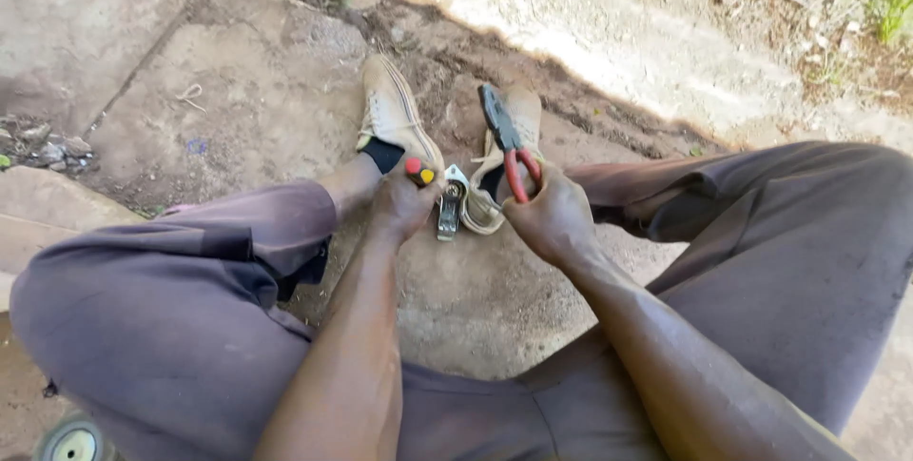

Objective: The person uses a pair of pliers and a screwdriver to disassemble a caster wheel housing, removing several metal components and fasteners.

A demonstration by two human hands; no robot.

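A: Left hand (404, 202) closed round a red-and-yellow tool handle (419, 173); right hand (552, 218) gripping red-handled pliers (506, 137).

B: Metal fitting (450, 202)?

A: Between both hands, over concrete ground (238, 80). Likely mid-fastening; needs steady bracing.

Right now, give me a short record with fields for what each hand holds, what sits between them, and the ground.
left hand: closed around a tool with a red and yellow handle end
right hand: grips red-handled pliers, nose pointing away
between hands: small metal part, close to both hands
feet: two tan shoes beyond the hands
ground: cracked concrete slab, sunlit dirt beyond
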